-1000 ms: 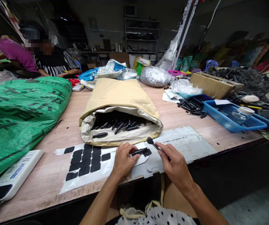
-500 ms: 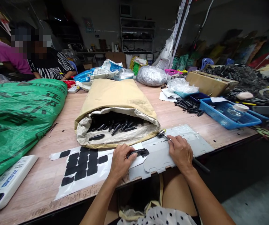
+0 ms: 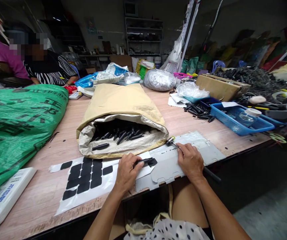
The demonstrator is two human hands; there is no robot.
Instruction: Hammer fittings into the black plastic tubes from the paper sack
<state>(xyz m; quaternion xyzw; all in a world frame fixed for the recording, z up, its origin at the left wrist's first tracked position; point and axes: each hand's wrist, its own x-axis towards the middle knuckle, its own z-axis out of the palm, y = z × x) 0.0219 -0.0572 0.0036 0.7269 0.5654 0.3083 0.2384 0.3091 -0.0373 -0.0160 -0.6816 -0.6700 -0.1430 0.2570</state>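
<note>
My left hand (image 3: pixel 128 170) is closed on a slim black tube-shaped piece (image 3: pixel 146 160), whose far end lies over a black square patch (image 3: pixel 153 162) on white backing. A small hammer (image 3: pixel 170 141) is gripped in my right hand (image 3: pixel 189 160); its head rests low over the grey board (image 3: pixel 168 166), and its black handle sticks out behind the hand. To the left lies a white sheet (image 3: pixel 103 187) bearing several black patches. Beyond my hands, a tan sack (image 3: pixel 123 100) faces me with its mouth gaping, and several black pieces (image 3: pixel 121 137) lie inside.
A green sack (image 3: pixel 21 123) and a white device (image 3: pixel 10 193) flank the left side. On the right are loose black pieces (image 3: pixel 198 112), a blue tray (image 3: pixel 240 120) and a cardboard box (image 3: pixel 220 87). Two people sit at the far left. The table's front edge runs beneath my wrists.
The whole view has shifted slightly, so the table things sit a little further left. Both hands keep their holds, and the hammer and black tube-shaped piece stay almost in place.
</note>
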